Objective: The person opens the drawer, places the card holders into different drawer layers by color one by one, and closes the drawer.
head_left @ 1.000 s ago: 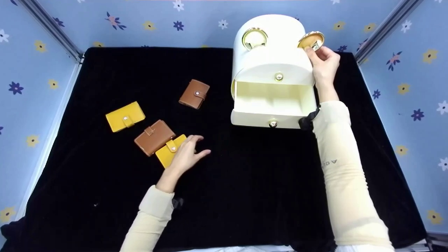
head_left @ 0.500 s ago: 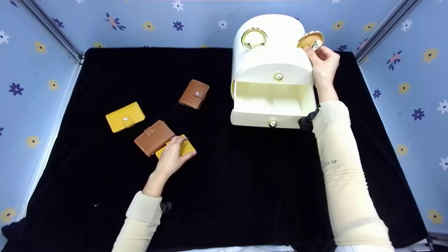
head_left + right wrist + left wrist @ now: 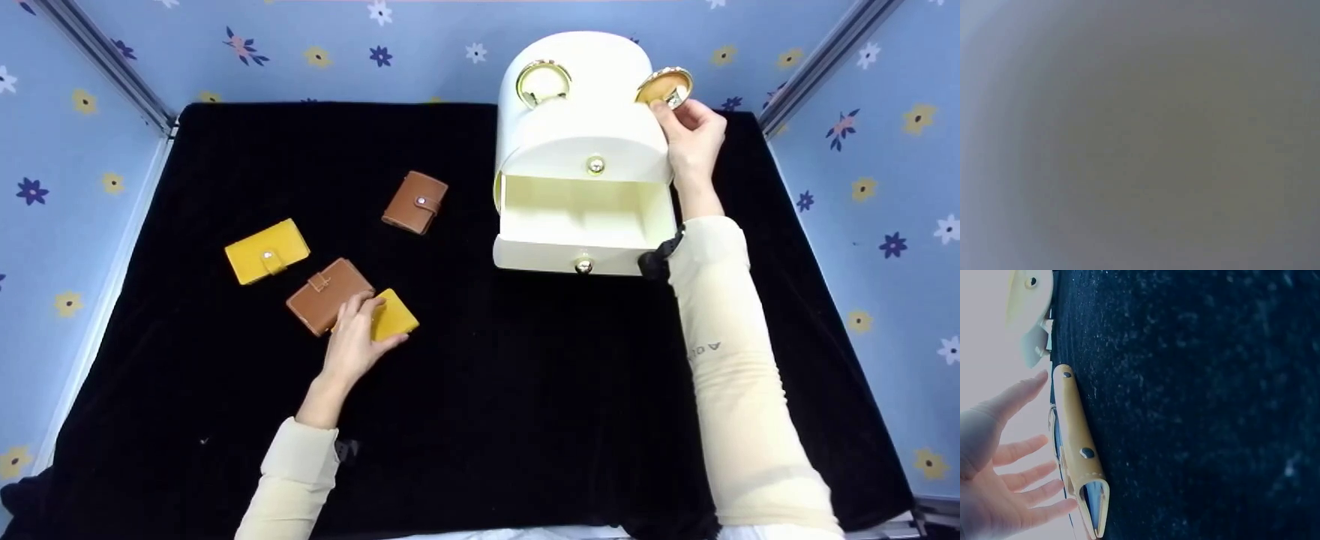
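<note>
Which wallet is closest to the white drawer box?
The silver-snapped brown wallet, lying alone left of the box. The other brown wallet, far-left yellow wallet and front yellow wallet by the left hand all lie farther.

Room lay between the nearer yellow wallet (image 3: 396,316) and the jutting drawer (image 3: 536,256). Leftward, a brown wallet (image 3: 324,291) blocked the way.

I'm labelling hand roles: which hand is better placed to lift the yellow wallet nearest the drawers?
Likely the left hand, close to that yellow wallet; the right hand holds a gold-rimmed ear on the white drawer box.
</note>
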Motion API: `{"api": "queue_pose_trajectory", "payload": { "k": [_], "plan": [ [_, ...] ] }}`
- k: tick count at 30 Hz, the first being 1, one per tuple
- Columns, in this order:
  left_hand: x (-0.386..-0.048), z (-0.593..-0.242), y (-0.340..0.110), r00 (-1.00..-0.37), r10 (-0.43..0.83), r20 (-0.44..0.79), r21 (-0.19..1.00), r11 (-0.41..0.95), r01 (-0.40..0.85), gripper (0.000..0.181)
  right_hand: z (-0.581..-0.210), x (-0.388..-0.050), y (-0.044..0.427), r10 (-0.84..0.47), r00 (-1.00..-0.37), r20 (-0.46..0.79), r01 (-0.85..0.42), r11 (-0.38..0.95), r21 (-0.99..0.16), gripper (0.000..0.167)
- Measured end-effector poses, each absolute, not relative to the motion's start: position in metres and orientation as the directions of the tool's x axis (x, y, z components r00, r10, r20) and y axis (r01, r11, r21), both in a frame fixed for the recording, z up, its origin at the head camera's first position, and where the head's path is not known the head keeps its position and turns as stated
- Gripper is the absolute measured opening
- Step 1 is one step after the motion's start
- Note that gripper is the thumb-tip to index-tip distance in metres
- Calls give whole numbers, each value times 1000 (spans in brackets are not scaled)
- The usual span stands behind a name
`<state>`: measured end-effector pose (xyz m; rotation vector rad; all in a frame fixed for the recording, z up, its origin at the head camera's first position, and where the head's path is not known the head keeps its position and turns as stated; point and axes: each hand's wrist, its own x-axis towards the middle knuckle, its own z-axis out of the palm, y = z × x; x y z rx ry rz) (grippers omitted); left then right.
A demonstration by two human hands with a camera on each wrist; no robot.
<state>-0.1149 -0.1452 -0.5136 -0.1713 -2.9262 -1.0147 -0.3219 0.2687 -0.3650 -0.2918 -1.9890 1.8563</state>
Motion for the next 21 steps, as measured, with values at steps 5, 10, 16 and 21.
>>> {"api": "queue_pose_trajectory", "payload": {
  "k": [5, 10, 16, 21],
  "plan": [
    [-114, -515, -149, -994, 77, 77, 596, 796, 108, 65, -366, -322, 269, 415, -896, 160, -128, 103, -986, 12],
    [-114, -517, -151, -996, 52, 73, 573, 815, 85, 69, -364, -321, 269, 405, -900, 160, -135, 89, -987, 12],
    [-114, -517, -150, -997, 46, 68, 536, 841, 76, 73, -354, -311, 263, 397, -905, 153, -123, 100, -987, 12],
    [-114, -518, -149, -997, 52, 56, 521, 850, 73, 77, -361, -318, 267, 402, -903, 149, -119, 99, -988, 14]
  ]
}}
